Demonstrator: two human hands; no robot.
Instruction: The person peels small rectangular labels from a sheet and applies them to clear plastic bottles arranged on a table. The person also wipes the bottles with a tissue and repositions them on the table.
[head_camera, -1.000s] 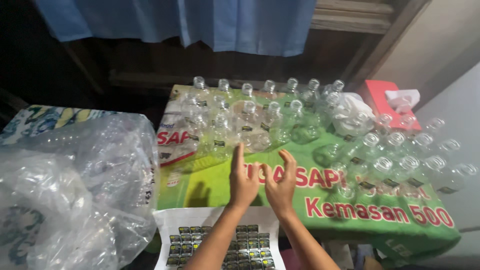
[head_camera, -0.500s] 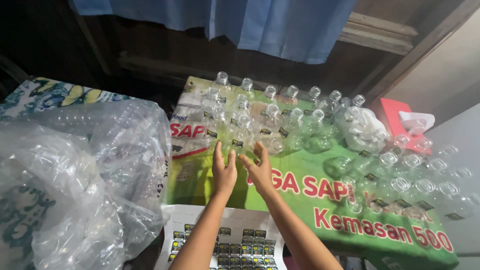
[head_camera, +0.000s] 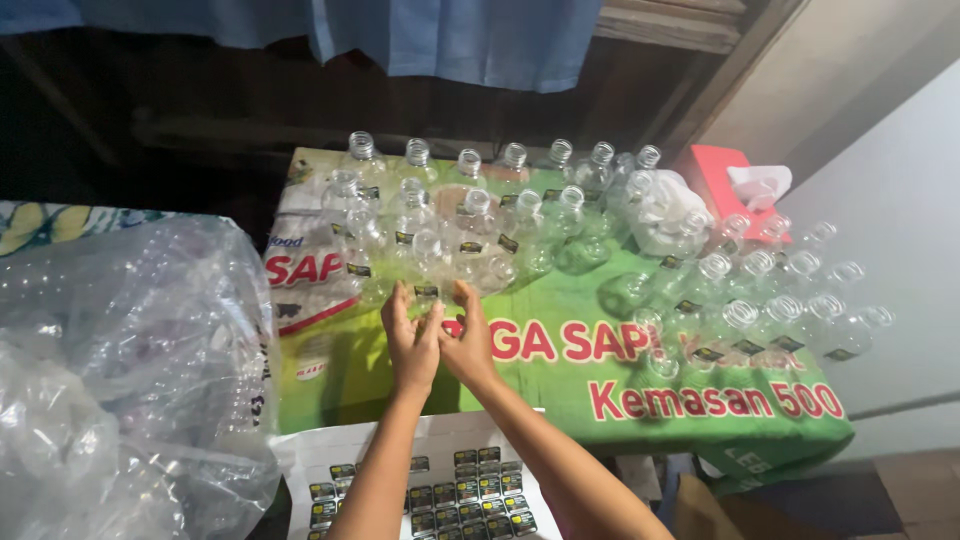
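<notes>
Both hands meet at the front of the bottle cluster: left hand (head_camera: 410, 345) and right hand (head_camera: 468, 345) have fingers curled in toward each other, grip pinching one small clear bottle (head_camera: 428, 300) btwn fingertips, just at its dark label. The bottle sits on the green printed sheet (head_camera: 560, 390) covering the desk, at the near edge of the left group of bottles (head_camera: 440, 215). It looks like thin clear plastic w/ a threaded open neck, no cap: prob. very light, somewhat squashy, smooth so a bit slippery, easy to tip over and knock neighbours. Best hold looks like the body on both sides, or the stiffer neck ring. Label small, dark, w/ pale edge, on the side facing the person. Further out: second batch of same bottles (head_camera: 770, 300) to the right, red tissue box (head_camera: 735, 185) behind, sheet of dark stickers (head_camera: 450, 485) near the forearms, big crumpled clear plastic bag (head_camera: 120, 380) at left, blue curtain (head_camera: 450, 35) above.
</notes>
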